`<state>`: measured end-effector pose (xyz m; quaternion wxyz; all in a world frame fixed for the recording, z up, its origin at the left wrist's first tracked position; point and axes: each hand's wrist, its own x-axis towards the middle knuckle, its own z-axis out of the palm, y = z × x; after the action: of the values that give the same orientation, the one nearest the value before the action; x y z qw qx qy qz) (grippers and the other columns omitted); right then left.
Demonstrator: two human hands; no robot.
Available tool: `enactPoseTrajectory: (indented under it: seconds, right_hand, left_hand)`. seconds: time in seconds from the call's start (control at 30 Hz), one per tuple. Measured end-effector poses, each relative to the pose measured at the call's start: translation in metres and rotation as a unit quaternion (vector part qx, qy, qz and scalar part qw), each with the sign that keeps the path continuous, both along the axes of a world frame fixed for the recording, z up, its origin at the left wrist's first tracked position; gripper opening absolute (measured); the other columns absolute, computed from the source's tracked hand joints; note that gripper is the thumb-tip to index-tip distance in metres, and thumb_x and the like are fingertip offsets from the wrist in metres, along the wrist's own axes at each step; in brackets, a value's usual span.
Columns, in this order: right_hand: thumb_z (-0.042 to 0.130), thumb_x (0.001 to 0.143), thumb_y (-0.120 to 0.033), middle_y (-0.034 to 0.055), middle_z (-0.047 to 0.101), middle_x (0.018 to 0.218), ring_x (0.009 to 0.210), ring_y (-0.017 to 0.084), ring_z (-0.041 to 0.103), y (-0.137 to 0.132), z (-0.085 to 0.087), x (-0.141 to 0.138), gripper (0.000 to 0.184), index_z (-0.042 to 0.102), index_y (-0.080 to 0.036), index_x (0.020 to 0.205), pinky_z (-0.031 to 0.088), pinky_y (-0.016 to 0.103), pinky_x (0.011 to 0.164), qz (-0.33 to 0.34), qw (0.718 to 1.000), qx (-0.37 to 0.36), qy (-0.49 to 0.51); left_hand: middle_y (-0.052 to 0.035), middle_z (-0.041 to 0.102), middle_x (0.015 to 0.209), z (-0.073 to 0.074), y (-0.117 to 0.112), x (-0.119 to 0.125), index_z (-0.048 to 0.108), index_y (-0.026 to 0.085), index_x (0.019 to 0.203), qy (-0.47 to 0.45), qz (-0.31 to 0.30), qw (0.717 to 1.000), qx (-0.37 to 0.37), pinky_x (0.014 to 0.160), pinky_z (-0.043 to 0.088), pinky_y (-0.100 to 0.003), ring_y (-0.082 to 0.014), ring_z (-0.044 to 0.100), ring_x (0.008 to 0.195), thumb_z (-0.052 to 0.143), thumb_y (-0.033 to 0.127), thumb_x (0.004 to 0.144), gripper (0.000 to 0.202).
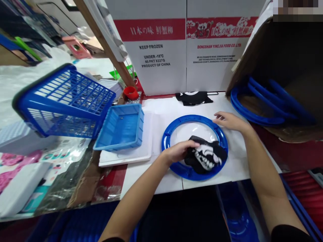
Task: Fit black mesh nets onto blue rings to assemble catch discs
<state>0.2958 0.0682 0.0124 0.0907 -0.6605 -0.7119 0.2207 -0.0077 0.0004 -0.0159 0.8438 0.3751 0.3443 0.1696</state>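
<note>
A blue plastic ring [165, 139] lies flat on the white work surface in front of me. My left hand [180, 151] is closed on the edge of a black cloth with a white skull-like print [207, 158] and a mesh part. The cloth lies bunched over the ring's near right side, covering part of its rim. At the ring's upper right edge is my right hand [228, 121], its fingers loosely bent and apart with nothing in them. Whether its fingertips touch the ring I cannot tell.
Another black printed piece [194, 98] lies against the white carton [164, 77] at the back. More blue rings [257, 109] sit in an open cardboard box on the right. To the left stand a light blue tray [118, 146] and a tipped blue basket [60, 117], with a red cup [130, 92] behind.
</note>
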Motion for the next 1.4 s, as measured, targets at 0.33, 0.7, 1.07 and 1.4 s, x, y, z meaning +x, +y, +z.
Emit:
enactPoseTrajectory:
  seconds: [0.33,0.7,1.07,1.4]
  right_hand:
    - [0.066,0.095,-0.036,0.0168,0.073,0.131,0.123,0.037,0.069,-0.009,-0.007,-0.026,0.046,0.069,-0.020,0.137,0.054,0.048,0.109,0.108,0.991,-0.014,-0.073]
    - [0.068,0.092,-0.037,0.0134,0.072,0.125,0.115,0.032,0.071,-0.012,-0.012,-0.019,0.047,0.071,-0.025,0.138,0.057,0.047,0.107,0.115,0.992,-0.060,-0.008]
    - [0.059,0.103,-0.044,0.0163,0.047,0.167,0.161,0.038,0.037,-0.016,-0.020,-0.039,0.025,0.072,-0.022,0.103,0.034,0.059,0.131,0.117,0.990,0.081,0.014]
    - [0.082,0.087,-0.049,0.0127,0.026,0.182,0.169,0.048,0.013,-0.027,-0.025,-0.057,0.034,0.066,-0.021,0.098,0.022,0.065,0.135,0.161,0.985,-0.035,-0.042]
  left_hand:
    - [-0.0086,0.082,0.118,-0.003,0.027,0.001,0.076,0.018,0.108,0.183,0.066,0.958,0.212,0.112,0.055,-0.045,-0.0329,0.073,0.120,0.069,0.040,0.089,0.030]
    - [-0.0188,0.079,0.129,0.004,0.014,-0.003,0.074,0.014,0.127,-0.048,0.001,0.994,0.100,0.116,0.052,-0.053,-0.0368,0.074,0.123,0.075,0.063,0.088,0.063]
    - [-0.0105,0.078,0.132,-0.012,0.025,0.015,0.076,0.022,0.111,0.135,0.281,0.924,0.223,0.123,0.045,-0.046,-0.0331,0.065,0.137,0.067,0.040,0.093,0.027]
    - [-0.0217,0.050,0.166,-0.012,0.016,0.006,0.051,0.016,0.155,0.335,0.181,0.718,0.582,0.131,0.035,-0.059,-0.0364,0.044,0.157,0.058,0.023,0.100,0.056]
